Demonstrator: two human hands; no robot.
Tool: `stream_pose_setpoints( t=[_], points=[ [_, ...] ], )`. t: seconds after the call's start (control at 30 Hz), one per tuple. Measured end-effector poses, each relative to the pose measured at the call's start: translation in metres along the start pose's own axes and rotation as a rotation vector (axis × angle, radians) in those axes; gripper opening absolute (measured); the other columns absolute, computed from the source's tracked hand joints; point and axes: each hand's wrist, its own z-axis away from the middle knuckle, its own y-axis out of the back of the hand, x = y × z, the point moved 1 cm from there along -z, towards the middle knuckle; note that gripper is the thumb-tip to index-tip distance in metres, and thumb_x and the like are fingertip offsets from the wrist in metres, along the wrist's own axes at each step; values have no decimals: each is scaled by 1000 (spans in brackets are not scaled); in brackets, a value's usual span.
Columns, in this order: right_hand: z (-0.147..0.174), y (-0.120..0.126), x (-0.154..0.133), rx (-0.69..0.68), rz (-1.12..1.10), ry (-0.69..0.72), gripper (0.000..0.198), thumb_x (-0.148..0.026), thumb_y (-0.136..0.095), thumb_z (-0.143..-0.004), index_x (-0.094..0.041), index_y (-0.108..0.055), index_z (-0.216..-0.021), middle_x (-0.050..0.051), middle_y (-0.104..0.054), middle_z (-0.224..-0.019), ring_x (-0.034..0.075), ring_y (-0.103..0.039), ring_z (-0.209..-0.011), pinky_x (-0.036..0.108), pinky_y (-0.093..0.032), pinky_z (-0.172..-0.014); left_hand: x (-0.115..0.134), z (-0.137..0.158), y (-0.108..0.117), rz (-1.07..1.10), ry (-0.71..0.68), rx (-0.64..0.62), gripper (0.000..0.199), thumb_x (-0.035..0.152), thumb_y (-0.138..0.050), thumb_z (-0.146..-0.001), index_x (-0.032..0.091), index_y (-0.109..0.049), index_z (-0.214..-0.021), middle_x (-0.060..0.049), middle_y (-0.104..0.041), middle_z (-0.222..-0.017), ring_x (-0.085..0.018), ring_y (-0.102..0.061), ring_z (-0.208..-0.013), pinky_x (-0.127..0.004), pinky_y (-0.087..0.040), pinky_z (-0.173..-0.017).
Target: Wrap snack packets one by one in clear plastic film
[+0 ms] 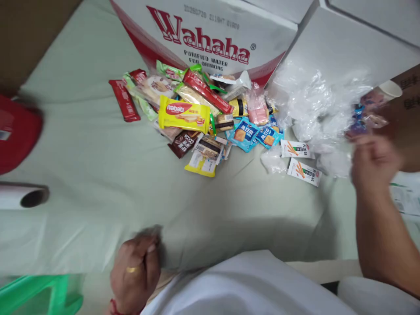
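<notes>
Head view, the only one. Worktop (243, 205) under a pale green cover. Left hand (136, 267) at the near edge, well apart from the packets; fingers curled in narrow, thumb along them, nothing visible in the grip. The loose curl beside the body suggests a hand at rest, out of the way.

Right hand (377, 162) at the right side, fingers drawn in, blurred; cannot tell whether they hold anything. Just beyond the knuckles: purple-and-blue wrappers (359, 122), near the paper cup (390, 89). The arm's reach puts this hand closest to them; contact is unclear.

Clear plastic bags (311, 100) bunched left of those wrappers, against the white boxes (348, 43); probably pushed there to leave the front free. Two white packets (300, 159) lie flat at the bags' near side, print facing up.

Snack heap at centre, in front of the Wahaha carton (203, 35), which seems to serve as a backstop. Yellow nabati packet (183, 114) lies on top; blue packets (247, 133) cluster at its right, overlapping. Red packet (124, 100) lies at the left fringe, likely a stray from the pile.
</notes>
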Motion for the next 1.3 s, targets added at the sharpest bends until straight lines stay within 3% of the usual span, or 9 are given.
stream_pose_setpoints(
  t=[0.1,0.27,0.37,0.5,0.6,0.73,1.0,1.2,1.3],
  points=[
    [64,-12,-35,-226,-121,43,29,-46,-68,-98,-20,-80,-104,6,-69,-77,17,-60,-64,33,-48,-67,10,-18,11,233,298,-50,19,15,-49,-102,24,-66,-107,1,-69,-80,-15,-65,-66,-28,-51,-63],
    [66,-59,-74,-337,-229,84,54,-46,-76,-85,-22,-71,-133,9,-73,-116,14,-53,-63,33,-51,-68,38,-89,-7,678,25,-343,27,11,-45,-96,22,-64,-80,-2,-69,-88,-14,-64,-76,-27,-50,-68],
    [61,-79,-91,-467,-265,70,33,-45,-76,-82,-19,-79,-103,6,-72,-87,17,-53,-65,33,-47,-67,59,-130,-48,945,28,-493,20,13,-48,-88,21,-62,-77,0,-63,-76,-12,-57,-71,-27,-47,-68],
    [93,-81,-122,-445,-641,-95,29,-48,-72,-89,-21,-81,-98,0,-64,-71,16,-55,-64,29,-44,-64,81,-159,-100,1322,380,-487,15,32,-55,-94,20,-63,-95,0,-64,-78,-11,-55,-64,-23,-42,-57],
    [126,-85,-145,-552,-870,-219,34,-52,-76,-89,-23,-83,-106,-1,-65,-69,16,-58,-63,28,-45,-61,84,-161,-114,1472,531,-592,42,59,-63,-93,21,-61,-111,-4,-70,-100,-7,-54,-56,-21,-31,-46],
    [150,-101,-163,-518,-982,-260,34,-51,-79,-88,-25,-83,-108,0,-71,-75,15,-62,-65,27,-48,-62,78,-154,-113,1522,549,-777,64,68,-83,-75,18,-62,-110,2,-65,-80,-5,-46,-47,-21,-26,-43],
    [148,-106,-140,-364,-1143,-368,24,-41,-88,-80,-24,-78,-94,-3,-69,-76,11,-55,-61,25,-47,-60,71,-156,-113,1438,514,-580,45,52,-91,-71,19,-64,-86,10,-52,-60,-4,-40,-46,-20,-28,-46],
    [143,-97,-139,-343,-1500,-491,34,-45,-91,-74,-24,-67,-87,2,-70,-101,18,-68,-89,31,-58,-75,70,-155,-111,1390,511,-585,46,49,-94,-67,18,-66,-84,8,-56,-63,-4,-41,-49,-20,-29,-46],
    [144,-100,-142,-377,-1467,-571,40,-49,-90,-76,-26,-61,-90,-3,-61,-80,13,-60,-65,25,-52,-56,69,-155,-110,1392,531,-593,48,48,-97,-64,18,-68,-85,7,-59,-67,-4,-40,-49,-20,-28,-45]
  ],
)
